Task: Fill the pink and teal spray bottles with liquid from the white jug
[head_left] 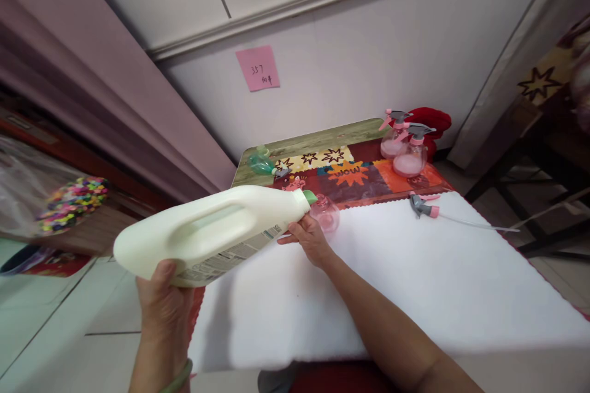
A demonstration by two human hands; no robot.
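Cream-coloured plastic formed the large jug [216, 227], which we saw tilted above the white cloth [391, 282], its green spout [310, 197] at the mouth of the open pink bottle [328, 218]; whether they touched we could not tell. The left hand [166, 295] grasped the jug's left end, thumb on the near side; the right hand's [312, 238] fingers held its neck from below. We noted a loose spray head [426, 207] at right and two standing spray bottles [409, 164] at far right.
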